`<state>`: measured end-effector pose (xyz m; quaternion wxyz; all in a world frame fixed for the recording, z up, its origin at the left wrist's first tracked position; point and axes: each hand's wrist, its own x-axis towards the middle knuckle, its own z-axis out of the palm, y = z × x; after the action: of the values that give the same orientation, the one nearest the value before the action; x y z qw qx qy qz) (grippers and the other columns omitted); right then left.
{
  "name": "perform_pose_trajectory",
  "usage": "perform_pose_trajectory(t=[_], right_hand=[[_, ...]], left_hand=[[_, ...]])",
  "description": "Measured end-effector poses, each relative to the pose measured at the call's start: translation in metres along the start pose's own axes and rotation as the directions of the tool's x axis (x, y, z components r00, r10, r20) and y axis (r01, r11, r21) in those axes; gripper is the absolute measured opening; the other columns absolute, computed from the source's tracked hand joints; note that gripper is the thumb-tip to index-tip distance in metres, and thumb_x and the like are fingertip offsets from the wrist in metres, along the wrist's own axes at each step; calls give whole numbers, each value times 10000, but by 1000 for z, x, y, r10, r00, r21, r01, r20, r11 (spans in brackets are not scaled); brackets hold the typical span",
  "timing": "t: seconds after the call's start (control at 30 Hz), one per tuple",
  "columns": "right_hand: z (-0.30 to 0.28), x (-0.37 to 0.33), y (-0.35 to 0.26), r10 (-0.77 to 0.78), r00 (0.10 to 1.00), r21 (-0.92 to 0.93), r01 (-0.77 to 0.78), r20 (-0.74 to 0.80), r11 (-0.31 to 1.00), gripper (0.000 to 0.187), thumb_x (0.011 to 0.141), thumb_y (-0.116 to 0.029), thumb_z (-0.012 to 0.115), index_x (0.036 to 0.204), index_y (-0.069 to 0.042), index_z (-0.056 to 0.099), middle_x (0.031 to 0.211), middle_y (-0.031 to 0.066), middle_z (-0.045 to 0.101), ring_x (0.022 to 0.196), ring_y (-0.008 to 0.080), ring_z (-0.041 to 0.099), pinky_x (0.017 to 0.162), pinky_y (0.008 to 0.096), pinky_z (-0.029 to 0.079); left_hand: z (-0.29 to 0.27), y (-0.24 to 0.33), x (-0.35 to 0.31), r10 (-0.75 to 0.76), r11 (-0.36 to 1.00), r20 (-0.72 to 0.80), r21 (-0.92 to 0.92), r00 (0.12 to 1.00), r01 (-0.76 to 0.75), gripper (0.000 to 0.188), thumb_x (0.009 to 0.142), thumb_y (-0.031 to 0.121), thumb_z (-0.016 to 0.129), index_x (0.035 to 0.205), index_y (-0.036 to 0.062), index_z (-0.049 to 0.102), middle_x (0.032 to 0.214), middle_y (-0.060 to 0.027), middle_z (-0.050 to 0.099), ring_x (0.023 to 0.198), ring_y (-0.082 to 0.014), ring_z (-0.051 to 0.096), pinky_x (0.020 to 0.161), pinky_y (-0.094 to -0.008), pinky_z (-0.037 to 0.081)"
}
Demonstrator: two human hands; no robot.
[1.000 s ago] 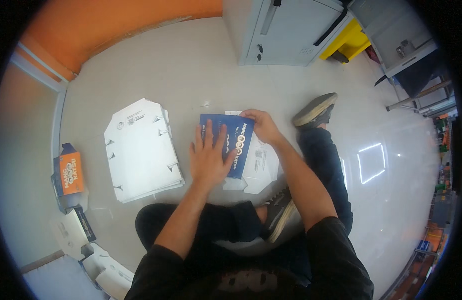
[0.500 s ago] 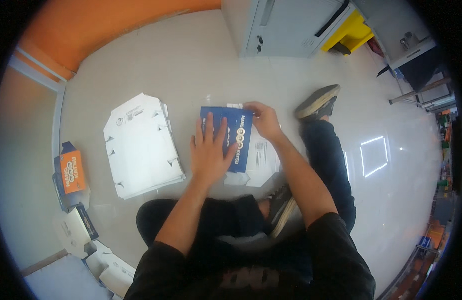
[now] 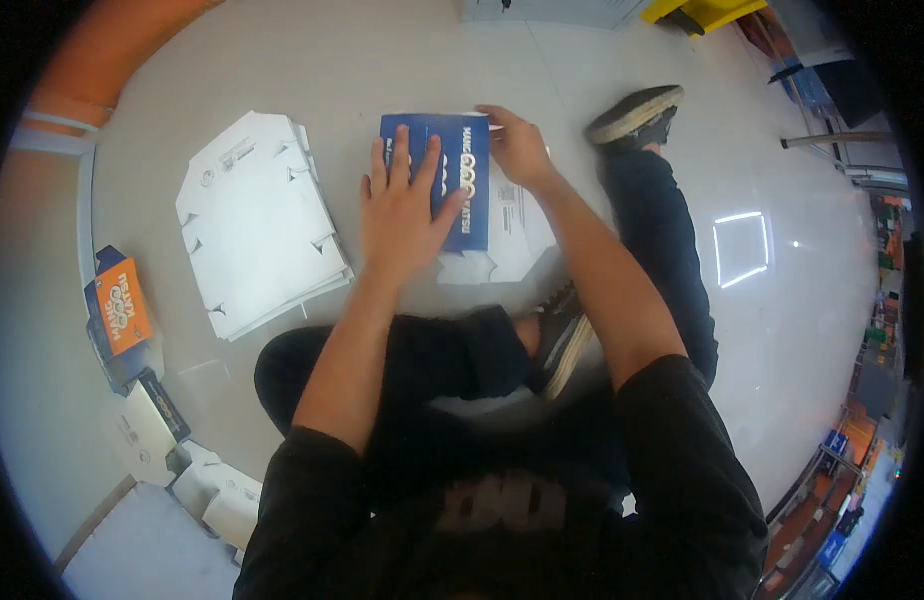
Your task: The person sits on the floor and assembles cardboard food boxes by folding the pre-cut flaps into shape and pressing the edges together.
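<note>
A partly folded cardboard box blank (image 3: 469, 215) lies on the floor in front of me, its blue printed panel turned up and folded over the white part. My left hand (image 3: 407, 215) lies flat on the blue panel with its fingers spread. At the far right corner, my right hand (image 3: 519, 150) has its fingers bent round the edge of the blank; the fingertips are partly hidden. White flaps (image 3: 512, 245) stick out on the right and near sides. To the left lies a stack of flat white box blanks (image 3: 257, 225) with small cut slots.
Several folded boxes stand along the left wall, among them an orange-and-blue one (image 3: 122, 305) and a white one (image 3: 147, 425). My shoe (image 3: 637, 117) and outstretched leg border the right side. A grey locker (image 3: 552, 10) and a yellow object (image 3: 697, 14) are at the far edge.
The view has tilted, so the floor things appear higher and less of the locker shows. My left hand stays flat on the blue panel; my right hand stays at the far right corner.
</note>
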<state>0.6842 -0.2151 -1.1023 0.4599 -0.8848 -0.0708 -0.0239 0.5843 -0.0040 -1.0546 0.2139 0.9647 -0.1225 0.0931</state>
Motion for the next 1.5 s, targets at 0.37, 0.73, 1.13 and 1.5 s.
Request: perform_pose_trajectory(t=[0.37, 0.73, 1.13, 1.5], right_hand=[[-11, -161, -33, 96, 967, -56, -85, 235, 995, 369, 905, -105, 687, 1263, -21, 668, 1158, 198, 739, 1118, 334, 697, 1017, 401, 521], [15, -146, -63, 123, 982, -134, -103, 147, 986, 198, 899, -167, 758, 1031, -20, 775, 867, 205, 739, 765, 289, 711, 737, 388, 544], [0, -123, -66, 119, 986, 39, -124, 113, 992, 227, 897, -155, 755, 1060, 1, 771, 872, 192, 759, 731, 208, 692, 709, 359, 535], [10, -116, -84, 61, 989, 175, -84, 133, 981, 236, 916, -156, 748, 1098, -8, 774, 876, 142, 773, 752, 146, 661, 742, 337, 531]], left_hand=[[-36, -80, -34, -293, 831, 61, -478, 954, 285, 528, 884, 3, 484, 1402, 71, 565, 1525, -261, 488, 1376, -411, 513, 1139, -437, 415], [-14, -78, -57, -237, 810, 303, -464, 923, 360, 750, 747, 114, 881, 1411, 29, 543, 1283, -204, 696, 1190, -368, 668, 1021, -430, 515], [-37, -55, -40, -302, 535, 330, -718, 894, 445, 694, 789, 75, 869, 1382, -30, 524, 1212, -185, 680, 1087, -285, 706, 919, -406, 559], [-11, -52, -39, -249, 822, -220, -563, 943, 86, 801, 739, 246, 904, 1357, -29, 476, 1237, -229, 579, 1163, -395, 600, 1003, -462, 488]])
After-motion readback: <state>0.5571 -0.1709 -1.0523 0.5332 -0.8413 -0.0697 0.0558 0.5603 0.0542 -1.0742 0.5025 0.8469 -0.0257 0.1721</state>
